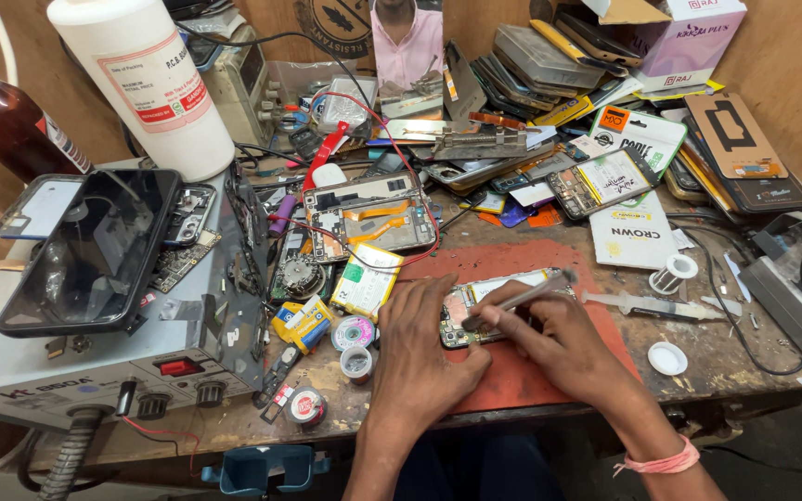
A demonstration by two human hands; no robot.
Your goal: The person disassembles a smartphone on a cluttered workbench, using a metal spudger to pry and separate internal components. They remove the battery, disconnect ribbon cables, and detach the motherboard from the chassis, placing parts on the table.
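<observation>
At far left a brown bottle (6, 125) is cut off by the frame edge, beside a white jug (146, 83) whose top is out of view. A grey station (104, 362) carries a dark phone (95, 250). The left hand (424, 348) lies flat, fingers together, pressing an opened phone (489, 306) on the red mat (522, 371) and hiding its left end. The right hand (559, 339) pinches tweezers (522, 297); their tips are hard to make out.
</observation>
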